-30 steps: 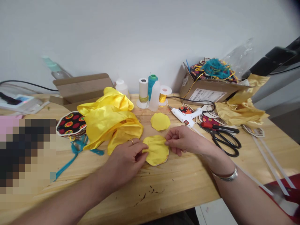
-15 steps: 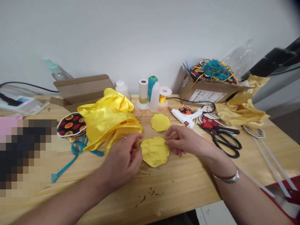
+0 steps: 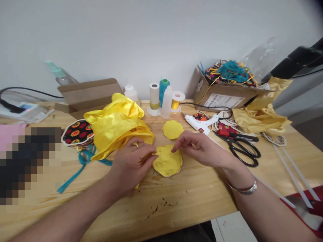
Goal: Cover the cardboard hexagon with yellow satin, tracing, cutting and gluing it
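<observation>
Flat on the wooden table (image 3: 191,198) lies a round yellow fabric disc (image 3: 168,163) with a slightly puckered surface. The fingertips of my left hand (image 3: 132,164), which wears a gold ring, pinch the disc's left edge. My right hand (image 3: 199,149) reaches in from the right, its fingertips at the disc's upper edge. A second yellow disc (image 3: 172,130) lies flat just beyond, touching neither hand. Behind my left hand rises a heap of shiny yellow satin (image 3: 118,129).
Around the hands are a white hot glue gun (image 3: 199,123), black-handled scissors (image 3: 243,151), thread spools (image 3: 163,94), a plastic squeeze bottle (image 3: 166,102), patterned fabric pieces (image 3: 77,133), teal cord (image 3: 82,164), gold satin (image 3: 259,116) and a cardboard box (image 3: 222,99).
My left hand has come back from the satin to the disc's left edge. The fingertips of my right hand have slid left along the disc's upper edge.
</observation>
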Available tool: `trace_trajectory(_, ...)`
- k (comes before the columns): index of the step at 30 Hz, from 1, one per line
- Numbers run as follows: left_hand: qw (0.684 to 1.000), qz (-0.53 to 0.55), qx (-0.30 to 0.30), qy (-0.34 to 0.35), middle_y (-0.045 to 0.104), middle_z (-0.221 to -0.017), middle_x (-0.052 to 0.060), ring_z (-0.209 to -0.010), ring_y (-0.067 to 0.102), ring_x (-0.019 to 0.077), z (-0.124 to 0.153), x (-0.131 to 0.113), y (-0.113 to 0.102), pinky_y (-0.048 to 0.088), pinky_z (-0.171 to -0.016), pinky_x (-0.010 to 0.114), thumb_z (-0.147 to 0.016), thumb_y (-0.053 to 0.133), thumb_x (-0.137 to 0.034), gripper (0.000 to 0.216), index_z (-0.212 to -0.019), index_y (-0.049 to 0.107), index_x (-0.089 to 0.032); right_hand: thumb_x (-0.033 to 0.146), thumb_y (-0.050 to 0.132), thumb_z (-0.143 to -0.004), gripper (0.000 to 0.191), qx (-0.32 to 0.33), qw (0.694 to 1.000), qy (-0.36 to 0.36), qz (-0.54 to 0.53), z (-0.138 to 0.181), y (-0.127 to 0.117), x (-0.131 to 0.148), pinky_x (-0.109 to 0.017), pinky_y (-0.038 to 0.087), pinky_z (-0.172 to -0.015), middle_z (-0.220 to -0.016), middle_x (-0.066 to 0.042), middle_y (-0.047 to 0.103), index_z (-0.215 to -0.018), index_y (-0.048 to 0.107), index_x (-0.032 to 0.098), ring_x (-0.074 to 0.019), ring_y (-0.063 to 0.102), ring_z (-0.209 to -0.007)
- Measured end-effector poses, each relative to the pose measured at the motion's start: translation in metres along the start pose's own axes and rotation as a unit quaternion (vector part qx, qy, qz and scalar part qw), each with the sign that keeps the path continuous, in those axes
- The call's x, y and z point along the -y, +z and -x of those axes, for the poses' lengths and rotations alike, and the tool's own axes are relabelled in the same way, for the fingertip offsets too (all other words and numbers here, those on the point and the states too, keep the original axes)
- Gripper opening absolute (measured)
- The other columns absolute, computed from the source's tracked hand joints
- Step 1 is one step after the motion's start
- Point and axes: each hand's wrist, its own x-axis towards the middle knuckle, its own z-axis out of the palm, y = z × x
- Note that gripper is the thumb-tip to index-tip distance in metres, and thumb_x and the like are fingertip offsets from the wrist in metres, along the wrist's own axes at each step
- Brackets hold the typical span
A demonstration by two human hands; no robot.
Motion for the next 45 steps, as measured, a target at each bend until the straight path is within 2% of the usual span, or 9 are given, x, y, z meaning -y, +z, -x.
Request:
trace_trajectory(5,1.000,0.012,0.027,0.009,0.077,-0.093,0.000,-0.093,0.057,0.0228,0.001,0.000,0.001,0.049,-0.081,0.036,-0.088,0.059,-0.024,0.010,-0.090,0.069,-0.023,-0.007,0.042,-0.073,0.040,0.012,0.997,-0.029,0.073,0.000,-0.001,-0.004,-0.028,0.045,-0.080,-0.092,-0.005,0.068,-0.088,0.070,0.016,-0.0170,0.060,-0.089)
trace_trajectory(12,0.998,0.018,0.057,0.018,0.076,-0.100,0.000,-0.096,0.054,0.0235,0.004,0.001,0.004,0.048,-0.083,0.037,-0.087,0.061,-0.023,0.012,-0.094,0.070,-0.024,-0.009,0.038,-0.068,0.044,0.020,0.996,-0.024,0.088,-0.001,-0.002,-0.004,-0.026,0.045,-0.077,-0.086,-0.003,0.067,-0.085,0.070,0.017,-0.0156,0.060,-0.085)
trace_trajectory(20,0.998,0.024,0.042,0.026,0.076,-0.101,0.002,-0.096,0.055,0.0243,0.004,0.001,0.005,0.048,-0.083,0.039,-0.085,0.063,-0.021,0.011,-0.093,0.070,-0.022,-0.008,0.039,-0.067,0.043,0.021,0.996,-0.025,0.085,0.000,-0.001,-0.004,-0.026,0.045,-0.076,-0.084,-0.002,0.068,-0.085,0.069,0.016,-0.0151,0.061,-0.082)
trace_trajectory(23,0.999,0.031,0.025,0.026,0.076,-0.102,0.002,-0.094,0.057,0.0234,0.002,0.002,0.004,0.047,-0.086,0.040,-0.085,0.063,-0.021,0.010,-0.092,0.070,-0.020,-0.008,0.041,-0.071,0.040,0.006,0.997,-0.043,0.058,0.001,0.000,-0.005,-0.028,0.046,-0.077,-0.086,-0.003,0.067,-0.086,0.069,0.016,-0.0155,0.060,-0.082)
trace_trajectory(25,0.999,0.040,0.021,0.030,0.076,-0.097,0.002,-0.093,0.058,0.0223,0.001,0.002,0.003,0.047,-0.084,0.038,-0.086,0.063,-0.021,0.008,-0.090,0.070,-0.020,-0.005,0.045,-0.076,0.034,-0.001,0.997,-0.073,0.036,0.001,0.000,-0.004,-0.029,0.048,-0.075,-0.087,-0.005,0.065,-0.089,0.070,0.015,-0.0165,0.059,-0.083)
trace_trajectory(29,0.997,0.051,0.027,0.058,0.072,-0.087,0.002,-0.089,0.055,0.0213,-0.002,0.000,0.001,0.045,-0.082,0.036,-0.084,0.066,-0.021,0.005,-0.082,0.071,-0.020,0.003,0.057,-0.083,0.022,0.031,0.986,-0.154,0.051,0.000,0.003,-0.005,-0.034,0.048,-0.080,-0.091,-0.008,0.066,-0.096,0.070,0.016,-0.0197,0.055,-0.090)
trace_trajectory(32,0.995,0.058,0.036,0.066,0.070,-0.086,0.002,-0.089,0.052,0.0223,-0.002,-0.002,0.001,0.044,-0.081,0.037,-0.082,0.069,-0.023,0.006,-0.078,0.070,-0.020,0.012,0.068,-0.083,0.010,0.015,0.977,-0.188,0.103,-0.002,0.007,-0.007,-0.036,0.045,-0.086,-0.095,-0.009,0.065,-0.092,0.070,0.015,-0.0213,0.052,-0.096)
trace_trajectory(35,0.995,0.058,0.051,0.070,0.069,-0.089,0.003,-0.092,0.051,0.0230,-0.001,-0.003,0.002,0.042,-0.086,0.040,-0.083,0.069,-0.024,0.008,-0.076,0.069,-0.020,0.017,0.071,-0.082,0.004,0.000,0.971,-0.196,0.140,-0.004,0.012,-0.009,-0.035,0.045,-0.084,-0.091,-0.008,0.062,-0.084,0.069,0.015,-0.0213,0.050,-0.096)
trace_trajectory(45,0.993,0.048,0.089,0.062,0.068,-0.105,0.004,-0.103,0.047,0.0275,0.000,-0.002,0.005,0.040,-0.089,0.045,-0.080,0.071,-0.031,0.013,-0.074,0.066,-0.021,0.030,0.080,-0.075,0.022,0.038,0.967,-0.168,0.190,-0.006,0.019,-0.009,-0.035,0.045,-0.081,-0.090,-0.007,0.061,-0.075,0.064,0.015,-0.0219,0.048,-0.092)
